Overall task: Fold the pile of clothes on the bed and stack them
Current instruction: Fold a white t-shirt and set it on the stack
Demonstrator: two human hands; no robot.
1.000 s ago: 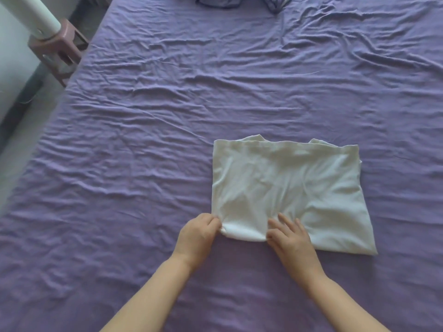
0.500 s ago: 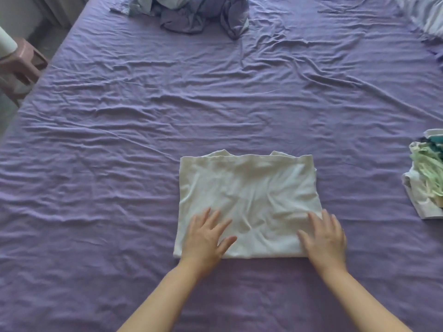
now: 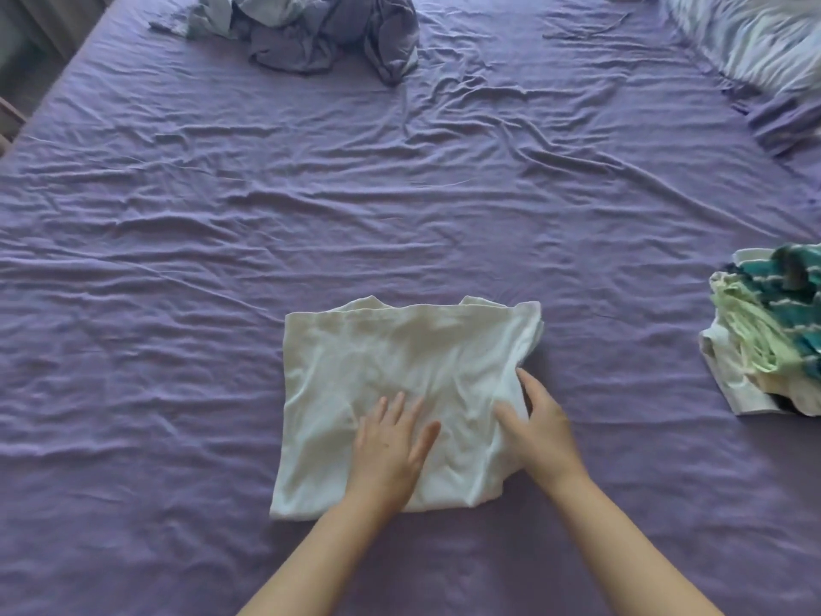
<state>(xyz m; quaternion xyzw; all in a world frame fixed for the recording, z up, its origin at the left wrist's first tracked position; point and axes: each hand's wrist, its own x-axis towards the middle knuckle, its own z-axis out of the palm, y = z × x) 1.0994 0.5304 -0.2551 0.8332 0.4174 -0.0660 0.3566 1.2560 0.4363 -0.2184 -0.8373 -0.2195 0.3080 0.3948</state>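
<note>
Head view shows your left hand lying flat with fingers spread on the near half of the folded white garment, which sits on the purple bedsheet just in front of you. Your right hand grips the garment's right edge, thumb on top and fingers curled around the bunched cloth. Well off to the right rests a stack of folded clothes. Farther back, near the far edge, lies the unfolded pile, with a striped pillow at far right.
</note>
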